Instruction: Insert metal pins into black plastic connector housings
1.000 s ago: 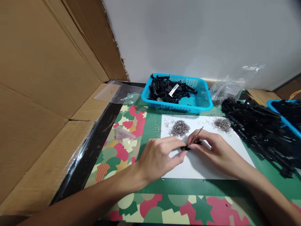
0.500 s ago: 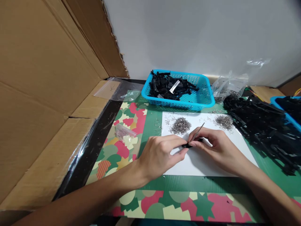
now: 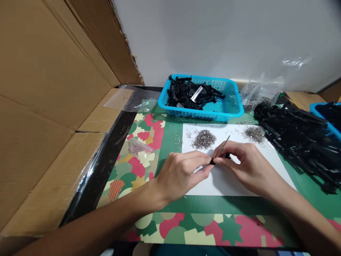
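Over a white sheet of paper (image 3: pixel 229 183), my left hand (image 3: pixel 183 170) pinches a small black plastic part (image 3: pixel 212 162) between thumb and fingertips. My right hand (image 3: pixel 243 161) is closed on a thin metal tool like tweezers (image 3: pixel 223 146), tilted with its upper end pointing up and right. The tool's lower end is hidden at my fingertips, close to the black part. Just behind my hands lies a pile of tiny metal pins (image 3: pixel 204 139). A second pile of small metal pieces (image 3: pixel 254 134) sits at the paper's back right.
A blue basket (image 3: pixel 202 114) of black parts stands behind the paper. Black parts (image 3: pixel 298 142) are heaped at the right, before another blue basket (image 3: pixel 329 124). Plastic bags (image 3: pixel 140 147) lie at the left, and cardboard (image 3: pixel 50 85) walls that side.
The view has shifted slightly. My hands stay together at the black part; less of it shows, and the metal tool leans a little further over.
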`<state>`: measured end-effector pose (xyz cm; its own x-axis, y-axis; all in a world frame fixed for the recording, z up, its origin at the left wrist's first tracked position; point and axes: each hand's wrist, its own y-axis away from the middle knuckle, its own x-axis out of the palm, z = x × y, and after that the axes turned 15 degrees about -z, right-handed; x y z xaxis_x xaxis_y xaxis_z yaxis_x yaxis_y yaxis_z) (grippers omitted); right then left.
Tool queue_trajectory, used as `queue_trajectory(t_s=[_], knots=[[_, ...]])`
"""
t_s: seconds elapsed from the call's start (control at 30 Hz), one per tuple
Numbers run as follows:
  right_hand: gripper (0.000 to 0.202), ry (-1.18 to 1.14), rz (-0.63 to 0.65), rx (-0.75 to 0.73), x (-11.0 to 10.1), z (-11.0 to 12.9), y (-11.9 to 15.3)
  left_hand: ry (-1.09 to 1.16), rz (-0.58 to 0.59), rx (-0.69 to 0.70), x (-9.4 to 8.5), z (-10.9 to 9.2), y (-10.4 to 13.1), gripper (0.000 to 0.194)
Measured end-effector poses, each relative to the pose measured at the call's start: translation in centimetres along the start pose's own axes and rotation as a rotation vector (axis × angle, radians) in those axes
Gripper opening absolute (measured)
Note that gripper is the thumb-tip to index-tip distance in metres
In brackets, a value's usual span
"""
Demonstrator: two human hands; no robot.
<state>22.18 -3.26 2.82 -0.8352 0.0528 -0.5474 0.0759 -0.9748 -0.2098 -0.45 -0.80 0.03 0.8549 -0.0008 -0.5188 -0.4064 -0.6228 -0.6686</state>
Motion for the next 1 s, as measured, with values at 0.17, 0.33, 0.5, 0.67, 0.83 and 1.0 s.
queue_trajectory(t_s=[0.17,0.33,0.5,0.67,0.83,1.0], knots=[[0.015,0.076,-0.029,0.009,0.4,0.3,0.3,0.019,0.01,-0.006,0.0,0.0,-0.1,0.006],[0.014,0.039,-0.035,0.03,0.5,0.5,0.7,0.054,0.029,-0.008,0.0,0.0,-0.2,0.007],[0.014,-0.118,0.064,0.099,-0.2,0.0,0.6,0.065,0.001,0.004,0.0,-0.3,-0.2,0.009],[0.031,-0.25,-0.003,0.136,-1.2,-0.2,0.2,0.095,-0.058,-0.023,-0.6,-0.3,-0.4,0.017],[0.03,-0.184,0.054,0.022,-1.3,0.1,-0.2,0.129,-0.07,-0.034,-0.8,0.0,-0.5,0.027],[0.032,-0.137,0.056,-0.018,0.3,0.1,-0.5,0.088,-0.019,-0.133,-0.8,-0.3,-0.6,0.021]])
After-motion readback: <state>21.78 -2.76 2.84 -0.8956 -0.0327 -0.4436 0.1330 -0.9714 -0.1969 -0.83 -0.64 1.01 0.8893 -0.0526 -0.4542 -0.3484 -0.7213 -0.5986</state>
